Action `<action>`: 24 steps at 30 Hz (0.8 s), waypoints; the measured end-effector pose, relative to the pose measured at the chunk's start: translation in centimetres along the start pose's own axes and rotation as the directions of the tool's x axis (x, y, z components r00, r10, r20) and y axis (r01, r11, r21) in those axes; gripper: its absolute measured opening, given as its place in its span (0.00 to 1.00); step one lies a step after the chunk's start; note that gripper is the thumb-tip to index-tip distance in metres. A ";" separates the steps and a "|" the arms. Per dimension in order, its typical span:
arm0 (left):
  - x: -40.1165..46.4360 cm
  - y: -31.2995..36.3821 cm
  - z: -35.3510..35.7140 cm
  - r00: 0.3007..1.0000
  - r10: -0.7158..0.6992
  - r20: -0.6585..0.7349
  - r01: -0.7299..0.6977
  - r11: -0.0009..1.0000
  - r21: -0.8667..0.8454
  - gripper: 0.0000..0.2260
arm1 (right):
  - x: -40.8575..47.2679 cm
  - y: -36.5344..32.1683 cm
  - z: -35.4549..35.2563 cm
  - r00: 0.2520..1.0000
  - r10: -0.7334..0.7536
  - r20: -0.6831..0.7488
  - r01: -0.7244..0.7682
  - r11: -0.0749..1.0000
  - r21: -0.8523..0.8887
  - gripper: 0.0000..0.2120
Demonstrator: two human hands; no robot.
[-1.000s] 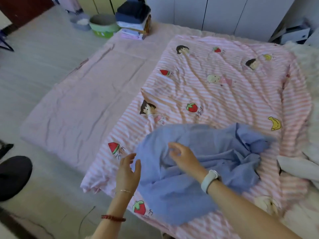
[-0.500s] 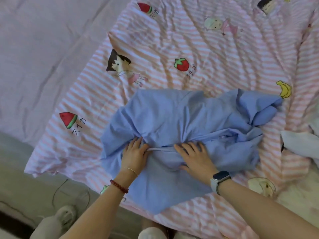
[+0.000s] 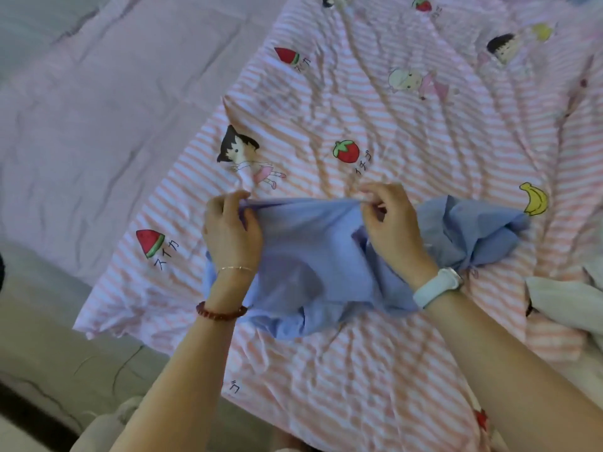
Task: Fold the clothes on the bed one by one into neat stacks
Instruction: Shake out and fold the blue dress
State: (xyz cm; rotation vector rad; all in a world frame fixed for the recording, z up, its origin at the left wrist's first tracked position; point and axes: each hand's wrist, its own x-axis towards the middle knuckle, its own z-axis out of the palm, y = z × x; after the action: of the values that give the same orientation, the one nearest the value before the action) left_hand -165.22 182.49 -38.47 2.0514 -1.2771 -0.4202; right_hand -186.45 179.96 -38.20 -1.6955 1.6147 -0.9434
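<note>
Pink striped bedding (image 3: 408, 132) printed with cartoon girls and fruit covers the bed, with a plain lilac sheet (image 3: 98, 109) beyond its edge. On the stripes, just below the printed strawberry, lies the blue garment (image 3: 313, 265), partly lifted and bunched.

The left hand (image 3: 230, 233) pinches one end of the garment's far edge between thumb and curled fingers; the right hand (image 3: 390, 220) pinches the other end, its fingers closed on the cloth too. Between them the edge is drawn into a taut straight line, raised off the bedding, presumably to find a clean seam and shake the body flat before any fold is made. The rest hangs slack toward the person, and a crumpled portion (a sleeve or collar, perhaps; the folds hide which) trails off to the right of the strawberry, toward the printed banana.

A pale garment (image 3: 561, 301) waits at the bedding's right side, well apart from the blue one, apparently next in line.
</note>
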 end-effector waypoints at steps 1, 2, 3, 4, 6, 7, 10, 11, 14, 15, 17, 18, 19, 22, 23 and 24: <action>0.9 0.7 0.4 1.000 0.013 -0.015 -0.013 1.000 0.021 0.16 | 0.9 -0.1 0.0 0.995 -0.071 -0.066 0.069 0.997 -0.032 0.15; 1.3 1.1 0.8 0.999 0.034 -0.010 -0.034 0.998 0.046 0.21 | 1.3 0.2 0.0 0.992 -0.101 -0.078 0.095 0.993 -0.073 0.17; 1.1 1.3 1.3 0.997 0.068 0.021 -0.070 0.995 0.064 0.25 | 1.5 0.8 -0.1 0.993 -0.111 -0.043 0.105 0.987 -0.120 0.19; 0.4 1.2 1.8 0.989 0.127 0.079 -0.134 0.987 0.090 0.27 | 1.1 1.6 -0.2 0.996 -0.088 0.023 0.091 0.982 -0.167 0.21; -2.1 0.0 3.1 0.918 0.254 0.303 -0.325 0.922 0.211 0.33 | -0.4 3.8 -0.2 0.976 0.048 0.212 0.004 0.971 -0.240 0.26; -3.6 -0.9 3.8 0.859 0.250 0.448 -0.402 0.870 0.284 0.36 | -1.5 5.1 -0.1 0.942 0.130 0.311 -0.039 0.959 -0.281 0.29; -6.9 -4.4 5.2 0.744 0.070 0.665 -0.409 0.834 0.370 0.41 | -5.2 7.2 0.3 0.819 0.269 0.507 -0.080 0.928 -0.363 0.28; -7.2 -5.1 5.2 0.751 0.023 0.660 -0.337 0.872 0.353 0.42 | -6.2 7.7 0.3 0.817 0.257 0.516 -0.105 0.946 -0.306 0.22; -6.8 -5.7 4.5 0.786 0.089 0.612 -0.318 0.907 0.276 0.32 | -7.9 7.4 -0.1 0.853 0.207 0.479 -0.109 0.968 -0.224 0.08; -6.5 -5.7 4.2 0.782 0.190 0.593 -0.369 0.909 0.195 0.23 | -8.3 7.3 -0.4 0.851 0.168 0.497 -0.076 0.977 -0.199 0.02; -6.2 -5.7 3.3 0.743 0.280 0.608 -0.391 0.919 0.054 0.11 | -8.7 6.2 -0.7 0.758 0.084 0.647 0.063 0.978 -0.200 0.13; -6.1 -5.5 2.6 0.716 0.239 0.656 -0.350 0.936 0.042 0.12 | -9.1 5.5 -0.6 0.628 0.075 0.775 0.114 0.976 -0.187 0.13; -6.2 -5.7 1.8 0.687 0.183 0.704 -0.306 0.951 0.052 0.14 | -9.6 4.9 -0.5 0.472 0.080 0.878 0.165 0.970 -0.177 0.08; -6.6 -7.7 -0.1 0.592 0.043 0.805 -0.442 0.852 0.280 0.12 | -10.9 4.6 -1.0 0.331 0.109 0.937 0.152 0.974 -0.167 0.14; -6.9 -8.3 -0.8 0.578 -0.014 0.816 -0.476 0.806 0.352 0.10 | -10.9 4.8 -1.3 0.475 0.112 0.873 0.098 0.979 -0.179 0.14; -7.2 -8.7 -1.4 0.574 -0.053 0.817 -0.466 0.799 0.379 0.11 | -10.7 5.2 -1.5 0.650 0.119 0.750 0.037 0.981 -0.188 0.12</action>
State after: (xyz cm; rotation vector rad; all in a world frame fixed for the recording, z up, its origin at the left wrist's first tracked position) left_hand -162.01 191.93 -43.97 2.1705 -2.4458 -1.0429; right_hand -190.69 190.29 -42.58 -1.8113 1.1522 0.0232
